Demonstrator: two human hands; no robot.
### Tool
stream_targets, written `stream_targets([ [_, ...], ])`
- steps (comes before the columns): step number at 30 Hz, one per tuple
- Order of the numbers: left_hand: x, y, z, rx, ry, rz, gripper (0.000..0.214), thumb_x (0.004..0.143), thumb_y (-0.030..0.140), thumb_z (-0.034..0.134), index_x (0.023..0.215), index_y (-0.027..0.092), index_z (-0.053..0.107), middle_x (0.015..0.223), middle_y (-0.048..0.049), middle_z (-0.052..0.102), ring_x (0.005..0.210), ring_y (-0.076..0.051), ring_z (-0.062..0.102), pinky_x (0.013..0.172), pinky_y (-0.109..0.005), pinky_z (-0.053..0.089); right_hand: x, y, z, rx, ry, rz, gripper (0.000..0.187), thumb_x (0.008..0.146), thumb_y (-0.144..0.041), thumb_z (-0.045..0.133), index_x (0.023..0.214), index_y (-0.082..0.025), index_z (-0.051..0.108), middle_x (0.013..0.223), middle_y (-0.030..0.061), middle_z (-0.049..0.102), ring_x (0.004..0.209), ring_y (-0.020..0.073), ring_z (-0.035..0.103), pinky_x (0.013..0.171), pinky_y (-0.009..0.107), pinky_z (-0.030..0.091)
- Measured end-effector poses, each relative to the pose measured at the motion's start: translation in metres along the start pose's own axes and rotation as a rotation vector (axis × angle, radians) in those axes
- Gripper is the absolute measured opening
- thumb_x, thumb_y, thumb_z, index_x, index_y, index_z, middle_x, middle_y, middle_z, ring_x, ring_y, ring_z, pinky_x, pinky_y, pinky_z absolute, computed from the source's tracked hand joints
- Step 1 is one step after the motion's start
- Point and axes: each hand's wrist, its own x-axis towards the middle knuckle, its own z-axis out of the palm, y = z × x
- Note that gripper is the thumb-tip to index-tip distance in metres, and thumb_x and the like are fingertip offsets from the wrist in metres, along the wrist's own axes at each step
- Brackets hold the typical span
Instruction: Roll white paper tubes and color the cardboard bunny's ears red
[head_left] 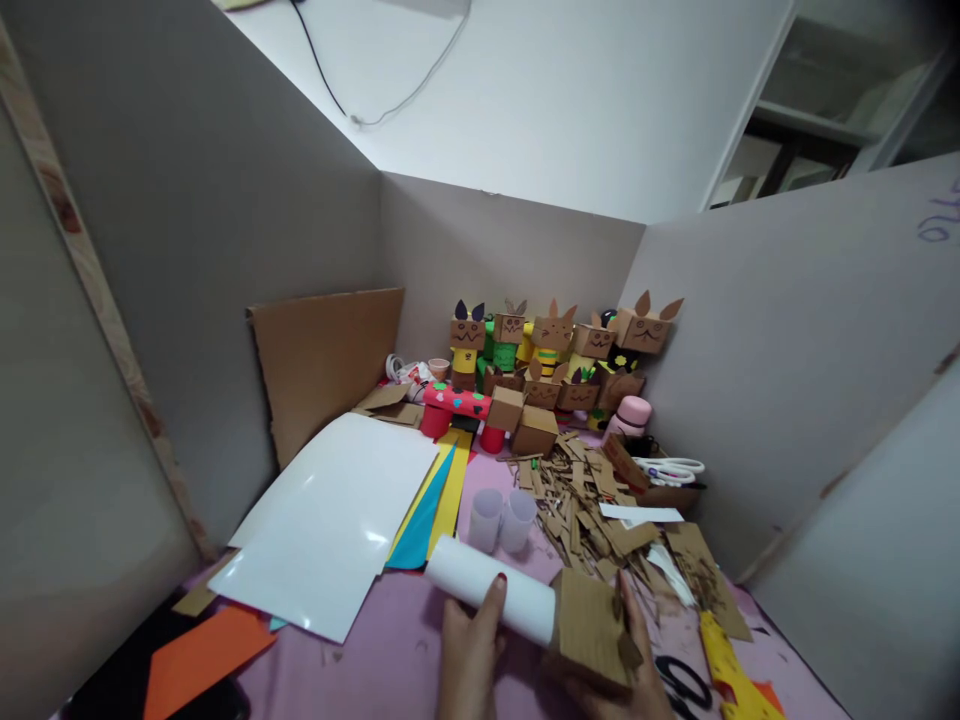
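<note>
My left hand (469,655) grips a white paper roll (491,588) that lies slanted across the pink table cover (390,665); the thumb lies on top of the roll. My right hand (626,672) holds a brown cardboard box piece (592,628) at the roll's right end, fingers wrapped round its right side and underside. The roll's end meets or goes into the box; I cannot tell which. Two small translucent cups (504,518) stand just behind the roll.
White sheets (330,520) with yellow and blue paper (435,505) lie at left, orange paper (202,655) at front left. Cardboard scraps (592,500), white scissors (671,468) and black scissors (686,685) are at right. Cardboard animal figures (555,350) and a cardboard sheet (326,360) stand against grey partition walls.
</note>
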Motion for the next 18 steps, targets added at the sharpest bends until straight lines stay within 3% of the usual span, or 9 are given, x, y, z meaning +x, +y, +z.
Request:
stream_targets([
  [3, -0.003, 0.015, 0.028, -0.067, -0.081, 0.028, 0.03, 0.078, 0.017, 0.071, 0.104, 0.017, 0.056, 0.099, -0.0092, 0.069, 0.084, -0.02, 0.068, 0.056, -0.02, 0.051, 0.022, -0.018, -0.021, -0.159, 0.06, -0.094, 0.104, 0.071, -0.048, 0.067, 0.149, -0.019, 0.004, 0.15, 0.0185, 0.035, 0.136, 0.0384, 0.035, 0.108, 0.051, 0.033],
  [5, -0.004, 0.023, 0.048, -0.129, -0.116, 0.029, 0.027, 0.082, 0.013, 0.066, 0.106, 0.018, 0.056, 0.105, -0.0089, 0.068, 0.088, -0.018, 0.068, 0.062, -0.021, 0.053, 0.041, -0.032, -0.035, -0.191, 0.037, -0.113, 0.107, 0.07, -0.042, 0.069, 0.15, -0.022, 0.001, 0.154, 0.0167, 0.027, 0.138, 0.0365, 0.033, 0.109, 0.051, 0.031],
  [9, -0.004, 0.03, 0.082, -0.222, -0.118, 0.001, 0.015, 0.087, 0.01, 0.061, 0.1, 0.014, 0.058, 0.105, -0.0103, 0.068, 0.084, -0.014, 0.068, 0.07, -0.022, 0.056, 0.078, -0.049, -0.054, -0.103, -0.015, -0.117, 0.115, 0.065, -0.043, 0.074, 0.15, -0.026, -0.001, 0.153, 0.015, 0.028, 0.136, 0.0348, 0.035, 0.109, 0.052, 0.031],
  [14, -0.001, 0.033, 0.101, -0.279, -0.077, -0.033, 0.003, 0.088, 0.01, 0.06, 0.09, 0.013, 0.061, 0.097, -0.0096, 0.069, 0.075, -0.012, 0.068, 0.068, -0.023, 0.058, 0.105, -0.048, -0.06, -0.024, -0.078, -0.133, 0.113, 0.063, -0.034, 0.075, 0.15, -0.027, 0.002, 0.155, 0.0121, 0.021, 0.141, 0.0308, 0.026, 0.114, 0.049, 0.018],
  [18, 0.002, 0.035, 0.103, -0.282, -0.04, -0.033, 0.004, 0.088, 0.01, 0.06, 0.086, 0.013, 0.061, 0.093, -0.0088, 0.071, 0.073, -0.013, 0.069, 0.064, -0.021, 0.057, 0.113, -0.042, -0.056, 0.059, -0.136, -0.092, 0.116, 0.062, -0.026, 0.074, 0.15, -0.026, -0.001, 0.153, 0.0136, 0.026, 0.14, 0.0303, 0.029, 0.113, 0.048, 0.022],
])
